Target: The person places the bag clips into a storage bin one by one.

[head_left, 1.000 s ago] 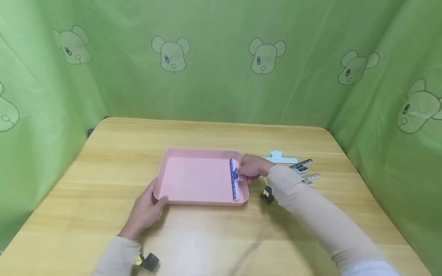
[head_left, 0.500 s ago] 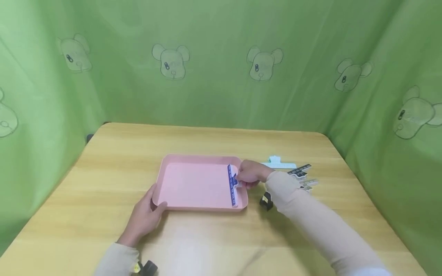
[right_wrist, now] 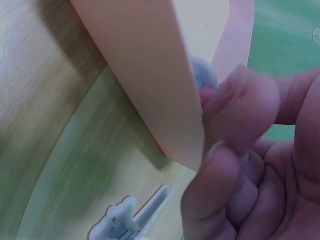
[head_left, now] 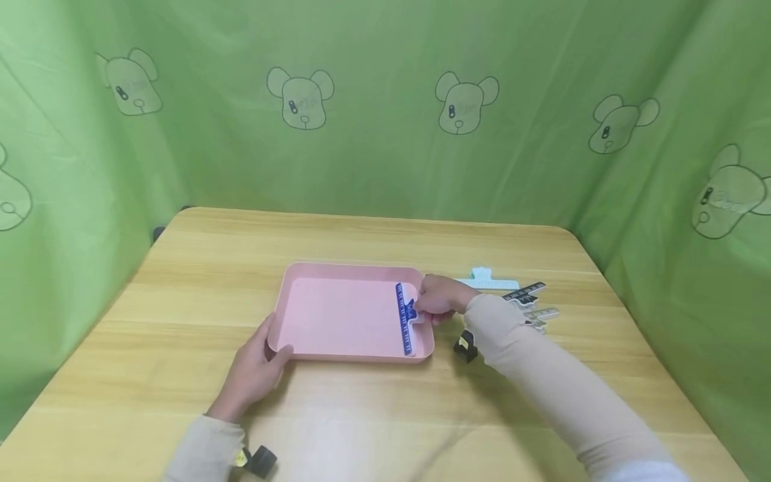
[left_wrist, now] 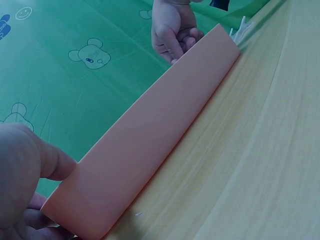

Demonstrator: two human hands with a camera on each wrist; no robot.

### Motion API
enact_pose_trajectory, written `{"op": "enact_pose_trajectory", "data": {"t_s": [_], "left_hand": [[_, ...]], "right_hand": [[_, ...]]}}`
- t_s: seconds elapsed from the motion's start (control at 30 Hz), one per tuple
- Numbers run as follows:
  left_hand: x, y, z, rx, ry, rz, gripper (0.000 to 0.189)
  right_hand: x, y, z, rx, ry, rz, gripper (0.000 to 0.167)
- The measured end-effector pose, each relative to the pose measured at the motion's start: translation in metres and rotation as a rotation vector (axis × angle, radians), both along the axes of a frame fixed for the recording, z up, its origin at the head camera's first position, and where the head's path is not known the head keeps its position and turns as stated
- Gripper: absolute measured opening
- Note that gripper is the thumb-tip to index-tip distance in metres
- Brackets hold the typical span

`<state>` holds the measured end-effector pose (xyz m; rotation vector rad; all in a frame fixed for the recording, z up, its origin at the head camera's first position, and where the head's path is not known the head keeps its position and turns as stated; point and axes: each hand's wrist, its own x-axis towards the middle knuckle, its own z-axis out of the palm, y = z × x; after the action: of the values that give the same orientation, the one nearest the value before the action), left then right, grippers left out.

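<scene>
A pink rectangular tray (head_left: 343, 314) sits on the table. My left hand (head_left: 253, 368) grips its near left corner, the thumb over the rim and the fingers around the outer side, as the left wrist view also shows. Inside the tray, along its right end, lies a long blue-and-white clip (head_left: 404, 328) with ruler-like marks. My right hand (head_left: 442, 296) reaches over the right rim with curled fingers and pinches this clip's handle. In the right wrist view the tray wall (right_wrist: 150, 75) hides most of the clip.
Right of the tray lie a pale mint clip (head_left: 489, 284), a black clip (head_left: 525, 292) and a light grey clip (head_left: 544, 312), the latter two partly behind the right sleeve. A green curtain (head_left: 379, 167) with bear heads surrounds the wooden table (head_left: 361, 422).
The blue-and-white clip has shifted slightly left within the tray, with my right hand staying at its handle. My left hand keeps its grip on the tray. The head view bobs slightly.
</scene>
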<state>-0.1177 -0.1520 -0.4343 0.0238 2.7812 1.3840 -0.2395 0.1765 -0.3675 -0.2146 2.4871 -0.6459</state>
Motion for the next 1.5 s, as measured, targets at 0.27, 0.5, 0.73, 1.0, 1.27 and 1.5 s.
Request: {"op": "enact_pose_trajectory", "data": {"t_s": [0.27, 0.5, 0.73, 1.0, 1.27, 1.5], "left_hand": [[0.0004, 0.0003, 0.0013, 0.000, -0.013, 0.006, 0.072], [0.0006, 0.0003, 0.0011, 0.002, -0.011, 0.000, 0.072], [-0.0004, 0.0017, 0.0013, 0.005, -0.002, -0.005, 0.072], [0.0018, 0.0026, 0.0026, 0.011, -0.003, -0.004, 0.072], [0.0029, 0.0009, 0.0033, 0.005, -0.002, -0.004, 0.072], [0.0024, 0.0007, 0.0036, 0.008, -0.010, -0.003, 0.072]], "right_hand": [[0.0009, -0.0013, 0.0005, 0.023, -0.013, -0.012, 0.024], [0.0013, -0.0020, -0.0002, 0.038, -0.029, -0.016, 0.025], [0.0002, -0.0008, -0.0024, 0.072, -0.016, -0.017, 0.024], [-0.0006, -0.0012, -0.0037, 0.086, -0.026, -0.027, 0.021], [-0.0008, -0.0036, -0.0043, 0.110, -0.023, -0.025, 0.020], [-0.0027, -0.0025, -0.0027, 0.106, -0.019, -0.001, 0.025]]}}
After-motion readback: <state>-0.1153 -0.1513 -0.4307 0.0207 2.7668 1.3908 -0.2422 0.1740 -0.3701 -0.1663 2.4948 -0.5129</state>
